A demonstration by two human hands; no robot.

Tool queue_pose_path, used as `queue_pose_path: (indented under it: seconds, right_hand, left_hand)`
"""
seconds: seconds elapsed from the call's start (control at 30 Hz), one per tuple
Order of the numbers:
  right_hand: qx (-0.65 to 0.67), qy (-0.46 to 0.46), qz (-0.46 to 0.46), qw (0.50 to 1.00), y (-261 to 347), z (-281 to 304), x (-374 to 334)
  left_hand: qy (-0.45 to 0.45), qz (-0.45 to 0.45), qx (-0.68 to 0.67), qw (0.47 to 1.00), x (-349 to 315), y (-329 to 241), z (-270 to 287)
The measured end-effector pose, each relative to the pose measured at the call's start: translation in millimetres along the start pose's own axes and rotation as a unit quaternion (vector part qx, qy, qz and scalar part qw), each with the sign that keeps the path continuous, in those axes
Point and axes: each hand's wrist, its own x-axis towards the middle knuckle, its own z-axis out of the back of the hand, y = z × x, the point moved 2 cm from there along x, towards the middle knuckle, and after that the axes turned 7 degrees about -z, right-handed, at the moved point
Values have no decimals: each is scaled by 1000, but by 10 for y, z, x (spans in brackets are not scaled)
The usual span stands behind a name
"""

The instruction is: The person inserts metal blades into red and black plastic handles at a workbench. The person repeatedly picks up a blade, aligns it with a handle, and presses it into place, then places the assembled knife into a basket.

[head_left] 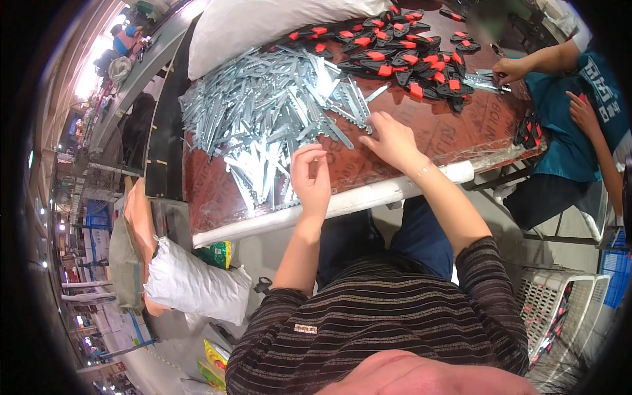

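Note:
My left hand [311, 179] hovers over the table's near side with its fingers loosely curled and the thumb apart, and nothing shows in it. To its right, my right hand [394, 142] reaches in low over the table, thumb and fingers apart. Its fingertips lie by the ends of some toothed flat metal strips [354, 104]; whether they touch is hard to tell. A big heap of silvery metal strips [247, 99] spreads ahead of and left of my hands. Beyond, at the right, many black clamp-like plastic pieces with red parts [411, 60] are piled.
The reddish-brown tabletop [434, 131] has a white padded front edge [349, 203]. A white sack [263, 26] lies at the back. At the right, a co-worker's hand [510, 70] holds metal strips. White sack [197, 280] and plastic crates [543, 296] stand on the floor.

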Motion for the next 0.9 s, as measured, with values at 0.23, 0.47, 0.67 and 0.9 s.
queue_pose_path:
  seconds: [0.23, 0.47, 0.67, 0.9]
  right_hand:
    - [-194, -18, -19, 981, -89, -345, 529]
    - [209, 31, -115, 971, -458, 74, 180]
    - [620, 83, -259, 736, -469, 443, -586]
    - [563, 58, -266, 781, -550, 471, -839]
  left_hand:
    - [71, -30, 62, 995, 9, 123, -32]
    - [98, 43, 7, 994, 32, 110, -109]
    - [217, -67, 50, 973, 553, 87, -556]
    - [219, -233, 209, 924, 1362, 957, -1639]
